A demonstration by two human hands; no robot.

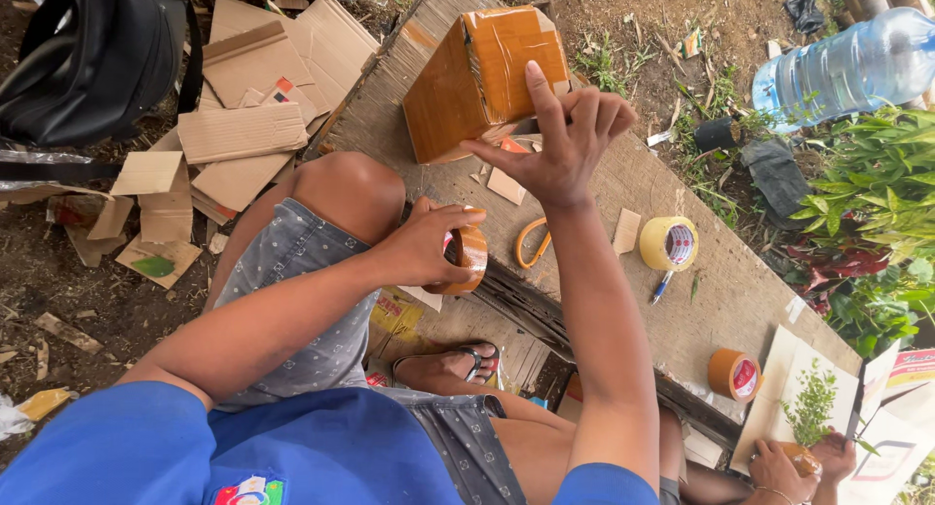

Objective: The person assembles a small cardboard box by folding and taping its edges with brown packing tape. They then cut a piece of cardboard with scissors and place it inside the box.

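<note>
Hands are working over a wooden board (682,300) laid above bare ground. Right hand (565,140) is reaching to a cardboard box (477,81) wrapped in brown tape; the index finger is stretching up against the box's near face, the thumb is touching its lower edge, and the other fingers are curling loosely, gripping nothing. Box is sitting tilted near the board's far left corner.

Left hand (424,247) is closing around a roll of brown tape (467,260), fingers wrapping its rim, holding it just off the board's left edge beside the person's raised knee (346,188).

Orange-handled scissors (531,242) are lying on the board between the two hands. A roll of clear yellowish tape (669,243) is standing toward the board's middle, with a blue pen (662,287) just beside it. A second brown roll (734,374) is resting near the board's near right end.

Cardboard scraps (239,96) are lying on the ground to the left, next to a black bag (97,57). A large water bottle (847,67) is lying beyond the board's right edge. Another person's hands (799,461) are holding a small plant at bottom right.
</note>
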